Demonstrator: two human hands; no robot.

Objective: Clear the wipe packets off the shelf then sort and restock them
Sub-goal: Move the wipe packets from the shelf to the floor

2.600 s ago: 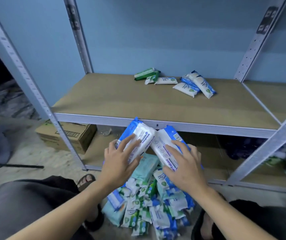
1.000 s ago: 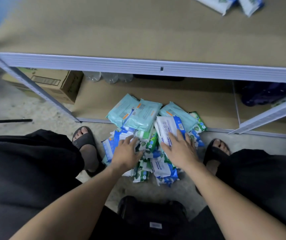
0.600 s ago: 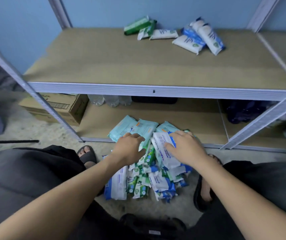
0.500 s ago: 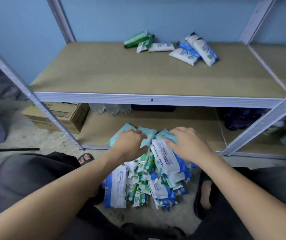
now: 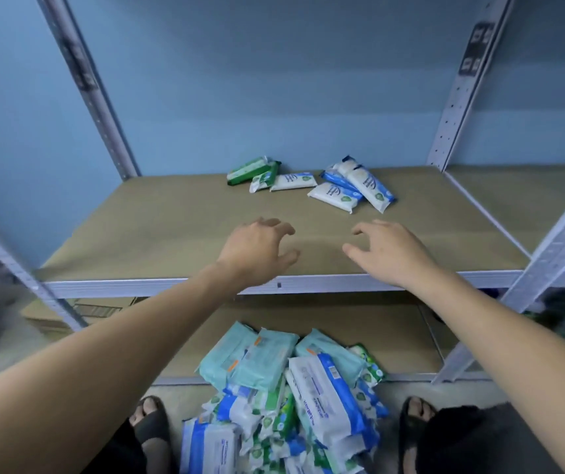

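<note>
1. the left grip (image 5: 257,249) hovers over the front part of the shelf (image 5: 158,241). it is open, with fingers spread and loosely bent, and there is nothing in it.
2. the right grip (image 5: 390,251) is the same, open and empty. it hangs near the left one, with a bare strip of shelf board showing between them.
3. beyond the grips, toward the back of the shelf, a few wipe packets lie flat. the green packets (image 5: 252,169) are ahead of the left grip, with a small white packet (image 5: 293,182) just beside them. a blue-and-white cluster (image 5: 353,188) lies ahead of the right grip.
4. well below the grips, on the floor between the person's sandalled feet (image 5: 149,422), sits the big pile of packets (image 5: 291,398). teal, blue and green are all mixed together, and its far side reaches the front edge of the lower shelf (image 5: 397,336).
5. to my eye the clearing is nearly done. most of the stock is down, and only that handful at the back is left to fetch.
6. sorting looks not yet begun, since the pile is a jumble, and restocking has to wait on that.
</note>
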